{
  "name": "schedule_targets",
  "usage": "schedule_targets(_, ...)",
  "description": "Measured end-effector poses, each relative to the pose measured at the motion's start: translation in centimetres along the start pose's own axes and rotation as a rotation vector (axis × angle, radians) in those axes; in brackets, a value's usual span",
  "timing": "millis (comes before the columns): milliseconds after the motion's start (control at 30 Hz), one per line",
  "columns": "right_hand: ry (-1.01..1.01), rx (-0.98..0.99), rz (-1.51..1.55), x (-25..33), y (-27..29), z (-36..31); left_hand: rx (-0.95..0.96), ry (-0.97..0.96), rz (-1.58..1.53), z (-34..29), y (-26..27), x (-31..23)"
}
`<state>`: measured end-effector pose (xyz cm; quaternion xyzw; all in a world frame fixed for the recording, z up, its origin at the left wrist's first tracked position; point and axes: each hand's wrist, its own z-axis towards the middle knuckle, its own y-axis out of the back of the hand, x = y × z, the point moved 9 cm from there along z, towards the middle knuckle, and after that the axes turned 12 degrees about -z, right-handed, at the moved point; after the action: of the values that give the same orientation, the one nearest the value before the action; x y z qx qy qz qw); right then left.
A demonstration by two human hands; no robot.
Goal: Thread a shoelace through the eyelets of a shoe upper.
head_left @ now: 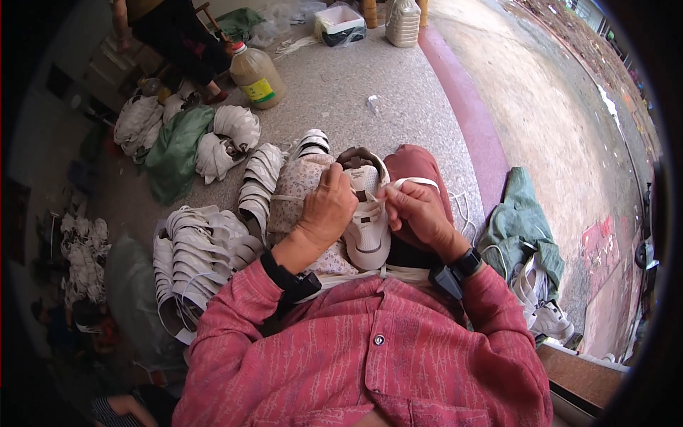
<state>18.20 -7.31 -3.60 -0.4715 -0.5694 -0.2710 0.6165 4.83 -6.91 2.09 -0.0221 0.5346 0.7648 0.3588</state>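
A white and beige sneaker [366, 238] rests in my lap between my thighs, its toe toward me and its dark-lined collar facing away. My left hand [329, 206] is closed at the left edge of the lacing, with a cream lace trailing left from it over a floral cloth [295, 181]. On the other side, my right hand [421, 212] pinches a cream shoelace [420, 181] between thumb and forefinger, just above the tongue. A loop of lace curves past that hand over my right thigh. The left fingertips are partly hidden.
Stacks of nested white shoe uppers [206, 249] stand at my left. Green sacks lie at far left [178, 153] and right [523, 220], with white sneakers [551, 320] below the right one. A large jug [257, 78] and a person [178, 35] are farther off.
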Motion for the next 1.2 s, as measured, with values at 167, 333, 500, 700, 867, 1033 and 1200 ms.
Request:
schedule_targets(167, -0.055, 0.106, -0.151, -0.3, -1.1, -0.4, 0.078, 0.072, 0.012, 0.6, 0.1, 0.5)
schedule_targets(333, -0.028, -0.013, -0.01, -0.4, 0.1, -0.1, 0.215, 0.068, -0.409, 1.0, 0.0, 2.7)
schedule_targets(500, 0.062, -0.03, 0.188, -0.6, 0.8, 0.6, 0.339, 0.222, -0.711, 1.4, -1.0, 4.8)
schedule_targets(700, 0.037, -0.108, 0.247, -0.6, 1.9, 2.0, 0.379, 0.152, -0.647, 1.4, -0.9, 3.9)
schedule_targets(867, 0.088, -0.049, -0.018, 3.6, -1.7, 2.6, 0.207, 0.086, -0.267, 1.3, -0.9, 3.4)
schedule_targets(1033, 0.146, -0.218, 0.133, 3.8, 2.0, 0.7, 0.207, 0.14, -0.791, 0.9, -0.1, 3.9)
schedule_targets(1200, 0.16, -0.451, 0.148, 3.0, 10.3, -2.6, -0.072, 0.057, -0.455, -0.3, 4.5, 4.9)
